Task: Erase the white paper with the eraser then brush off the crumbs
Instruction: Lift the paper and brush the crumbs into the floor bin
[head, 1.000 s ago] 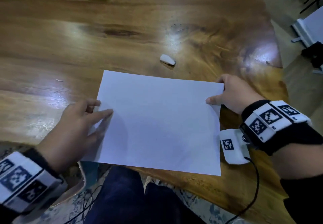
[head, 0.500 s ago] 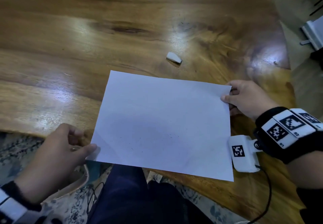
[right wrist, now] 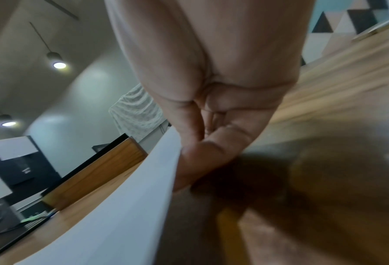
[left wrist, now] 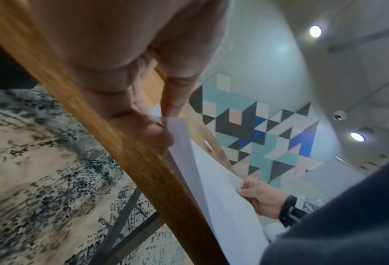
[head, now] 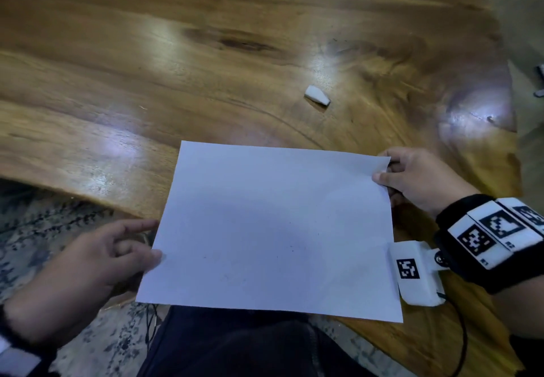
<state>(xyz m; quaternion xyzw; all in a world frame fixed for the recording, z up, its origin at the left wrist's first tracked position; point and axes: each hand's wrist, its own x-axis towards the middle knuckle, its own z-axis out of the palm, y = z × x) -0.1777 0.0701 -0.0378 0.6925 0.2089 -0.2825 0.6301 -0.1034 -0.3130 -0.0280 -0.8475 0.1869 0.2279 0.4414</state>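
**A:** Wooden table (head: 206,61), glossy, grain running across the head view; patterned rug (head: 44,229) showing at the lower left. Item one?

**B:** White paper (head: 273,229), one sheet, lower centre of the frame, long axis left to right, its near edge overhanging the table edge above the person's lap. A few faint dark specks near its middle (crumbs or pencil residue, too small to tell).

**A:** Holds on it?

**B:** Left hand (head: 97,264) at the sheet's left edge, thumb on top and fingers beneath, pinching; the left wrist view shows that edge lifted clear of the wood. Right hand (head: 418,179) at the upper right corner, thumb and curled fingers pinching it, the corner bent up slightly.

**A:** Item two?

**B:** Eraser (head: 317,94), small white wedge, upper centre-right of the frame, lying loose on the table, well apart from the paper's far edge and from both hands.

**A:** Which hand is nearer to it?

**B:** The right. The eraser lies up and left of its fingertips, beyond the sheet's far edge; the left hand sits diagonally across the whole sheet from it. My judgement: any reach for the eraser falls to the right hand, which must first let go of its corner.
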